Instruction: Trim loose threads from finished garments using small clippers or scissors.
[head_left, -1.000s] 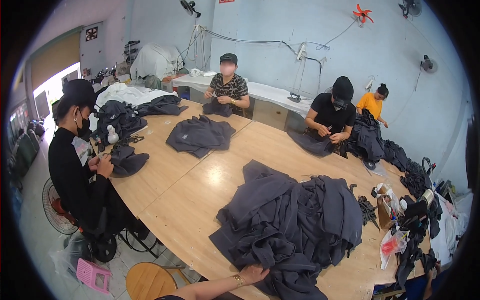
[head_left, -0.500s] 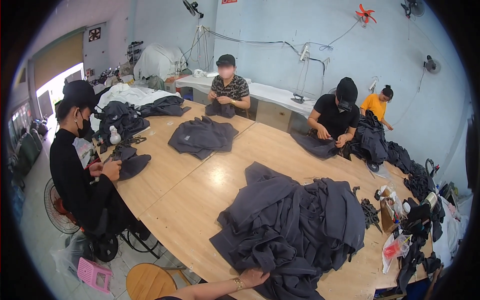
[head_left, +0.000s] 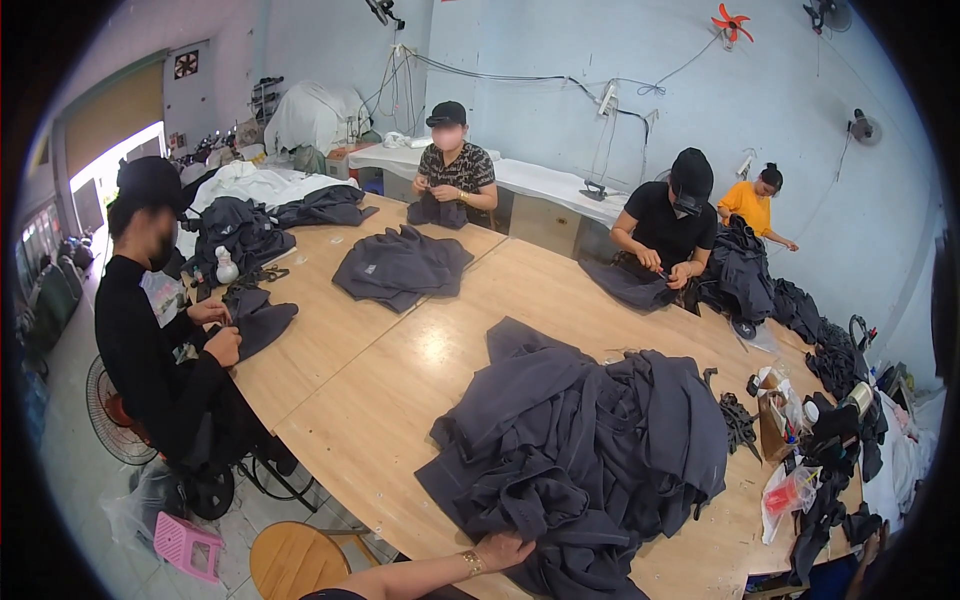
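Note:
A big heap of dark grey garments (head_left: pixel 590 440) lies crumpled on the near part of the wooden table. My left hand (head_left: pixel 503 551), with a gold-coloured bracelet at the wrist, reaches in from the lower edge to the heap's near side. Its fingers are closed on the edge of a dark grey garment (head_left: pixel 575 560), and folds of cloth partly hide the fingertips. My right hand does not show.
The wooden table (head_left: pixel 340 345) has a smaller garment pile (head_left: pixel 402 268) farther back. Several people work on dark cloth around it. Scissors, bags and a red cup (head_left: pixel 790 492) clutter the right side. A round wooden stool (head_left: pixel 300 562) and pink plastic stool (head_left: pixel 188 546) stand lower left.
My left hand stays at the garment's edge, almost unmoved. The person at left has shifted their hands on the cloth. The person in orange has moved a hand outward to the right.

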